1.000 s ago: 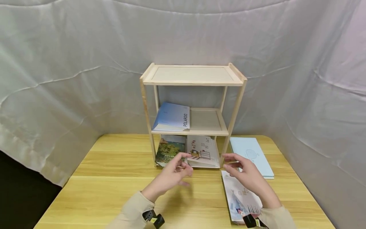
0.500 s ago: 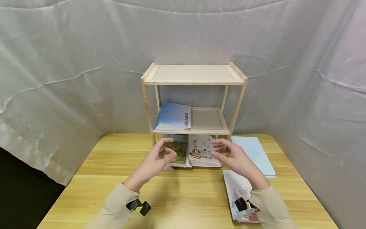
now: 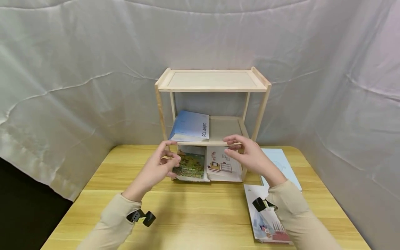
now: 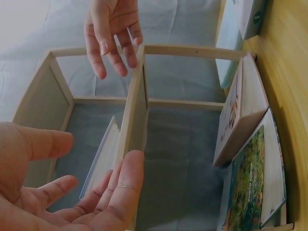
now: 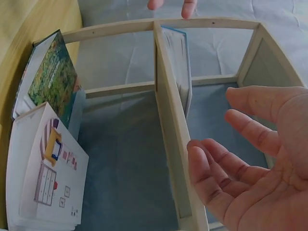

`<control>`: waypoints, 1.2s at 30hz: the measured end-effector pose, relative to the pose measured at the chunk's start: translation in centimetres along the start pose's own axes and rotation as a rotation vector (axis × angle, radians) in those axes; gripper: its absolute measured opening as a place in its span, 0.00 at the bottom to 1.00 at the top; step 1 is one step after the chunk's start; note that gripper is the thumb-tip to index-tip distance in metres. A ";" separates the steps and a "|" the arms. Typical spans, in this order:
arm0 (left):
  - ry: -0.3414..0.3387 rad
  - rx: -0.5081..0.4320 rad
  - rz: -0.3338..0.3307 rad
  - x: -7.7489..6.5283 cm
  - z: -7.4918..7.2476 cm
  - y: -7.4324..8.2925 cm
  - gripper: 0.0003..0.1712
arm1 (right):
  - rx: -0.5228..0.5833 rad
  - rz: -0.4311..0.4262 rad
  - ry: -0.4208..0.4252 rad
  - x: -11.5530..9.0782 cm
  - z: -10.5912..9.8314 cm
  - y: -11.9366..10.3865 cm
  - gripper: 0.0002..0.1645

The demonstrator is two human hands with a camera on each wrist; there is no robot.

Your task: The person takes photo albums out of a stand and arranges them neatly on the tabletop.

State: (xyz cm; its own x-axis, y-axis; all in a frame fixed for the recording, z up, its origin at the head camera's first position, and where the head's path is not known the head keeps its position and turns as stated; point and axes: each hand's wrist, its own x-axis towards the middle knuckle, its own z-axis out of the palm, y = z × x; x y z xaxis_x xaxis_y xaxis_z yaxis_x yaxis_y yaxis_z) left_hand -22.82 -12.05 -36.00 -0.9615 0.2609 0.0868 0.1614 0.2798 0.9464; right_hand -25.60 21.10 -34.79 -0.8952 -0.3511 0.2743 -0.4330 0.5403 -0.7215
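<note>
My left hand [image 3: 153, 167] hovers by the left front post of a small wooden shelf rack [image 3: 215, 143], fingers loosely bent around nothing. Before the right end of the middle shelf is my right hand [image 3: 251, 157], relaxed, palm facing inward, also holding nothing. Whether either touches the wood cannot be told. A blue-white album marked POLAROID [image 3: 193, 125] lies on the middle shelf's left half. Below it, a photo album with a green landscape cover [image 3: 191, 167] leans beside a white album with furniture drawings [image 3: 221, 164]; the right wrist view shows both albums [image 5: 57, 82] clearly.
A pale blue book [image 3: 289, 170] lies on the table right of the rack, partly behind my right wrist. Nearer, a white album with a tent drawing [image 3: 262, 218] lies under my right sleeve. Grey curtains [image 3: 109, 69] surround the wooden table [image 3: 200, 222].
Both empty hands have risen and moved forward, from above the table up to the middle shelf's height. My left hand has also shifted left and my right hand slightly left. The books stay put.
</note>
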 end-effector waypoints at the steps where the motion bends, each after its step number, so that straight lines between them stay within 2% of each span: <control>1: 0.001 -0.002 0.002 0.0 -0.1 0.1 0.33 | 0.002 0.000 -0.001 0.3 0.0 -0.1 0.25; 7: -0.002 -0.006 0.007 0.2 -0.8 0.3 0.34 | -0.001 -0.002 -0.001 1.9 -0.2 -0.7 0.26; 14: 0.013 0.003 -0.005 0.7 -1.2 0.3 0.35 | -0.002 0.019 -0.029 3.7 -0.4 -0.4 0.29; 20: 0.021 0.035 -0.013 1.0 -1.5 0.1 0.35 | 0.088 0.056 -0.056 5.4 -0.1 -0.1 0.33; 25: 0.034 0.055 -0.016 1.2 -1.7 0.1 0.36 | 0.113 0.069 -0.059 6.5 0.1 -0.2 0.35; 36: 0.015 0.015 -0.065 2.0 -2.2 -0.5 0.40 | 0.274 0.159 -0.063 8.9 0.8 0.0 0.37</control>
State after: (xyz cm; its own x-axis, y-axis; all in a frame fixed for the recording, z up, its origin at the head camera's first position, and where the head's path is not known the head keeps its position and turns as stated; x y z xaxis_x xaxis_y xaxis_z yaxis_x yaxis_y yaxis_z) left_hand -25.32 -13.70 -35.66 -0.9732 0.2278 0.0305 0.1021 0.3095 0.9454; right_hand -33.48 17.37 -32.92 -0.9374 -0.3300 0.1111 -0.2365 0.3694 -0.8987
